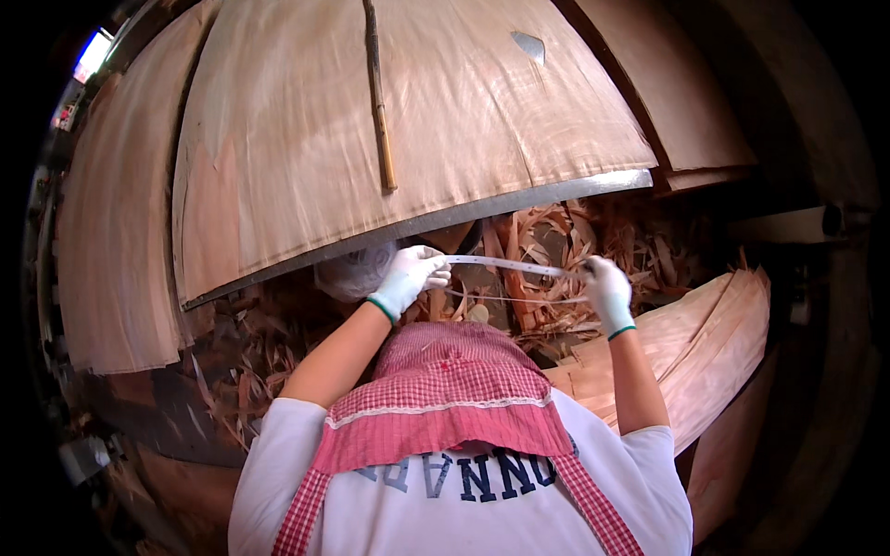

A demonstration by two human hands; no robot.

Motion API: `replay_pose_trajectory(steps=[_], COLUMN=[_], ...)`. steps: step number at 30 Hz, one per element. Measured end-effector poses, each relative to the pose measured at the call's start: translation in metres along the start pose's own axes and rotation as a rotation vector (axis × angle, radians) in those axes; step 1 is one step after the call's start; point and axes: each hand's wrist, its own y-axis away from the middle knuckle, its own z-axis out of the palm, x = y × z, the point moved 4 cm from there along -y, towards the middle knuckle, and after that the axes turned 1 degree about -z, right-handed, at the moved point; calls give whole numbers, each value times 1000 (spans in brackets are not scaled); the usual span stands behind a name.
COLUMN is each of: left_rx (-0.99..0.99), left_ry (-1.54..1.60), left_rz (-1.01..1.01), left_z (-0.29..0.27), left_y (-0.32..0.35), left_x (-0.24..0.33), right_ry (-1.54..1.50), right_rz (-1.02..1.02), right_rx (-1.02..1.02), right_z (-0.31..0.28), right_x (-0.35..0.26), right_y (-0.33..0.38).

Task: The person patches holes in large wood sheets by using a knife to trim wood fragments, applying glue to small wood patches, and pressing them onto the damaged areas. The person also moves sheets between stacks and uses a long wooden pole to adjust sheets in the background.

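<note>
Both my hands wear white gloves with green cuffs and are raised just in front of the apron. My left hand point(413, 280) pinches one end of a narrow white tape point(505, 265) marked with dark spots. The other end runs to my right hand point(609, 292), whose fingers are closed on it and slightly blurred. Between the hands the tape is stretched nearly straight, and a thinner strand hangs below it. Beside my left hand is a bundle of clear plastic point(357, 271), partly under the table edge.
A large thin wood veneer sheet point(278, 139) covers the table, which has a metal front edge point(519, 197). On it lie a thin stick point(381, 120) and a grey blade-like piece point(529, 47). Veneer scraps point(547, 236) pile below; a veneer stack point(705, 338) stands at right.
</note>
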Motion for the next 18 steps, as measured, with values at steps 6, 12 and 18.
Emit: replay_pose_trajectory(steps=[6, 12, 18], left_rx=[392, 504, 488], left_ry=[-166, -570, -687], left_rz=[-72, -97, -60], left_z=[-86, -66, -73], left_y=[-147, -199, -186], left_x=[-106, -109, -111], right_ry=[-291, -1260, -1102], right_rz=[151, 204, 117], right_rx=[125, 70, -31], right_z=[20, 176, 240], right_x=[-37, -122, -165], right_y=[-37, -69, -85])
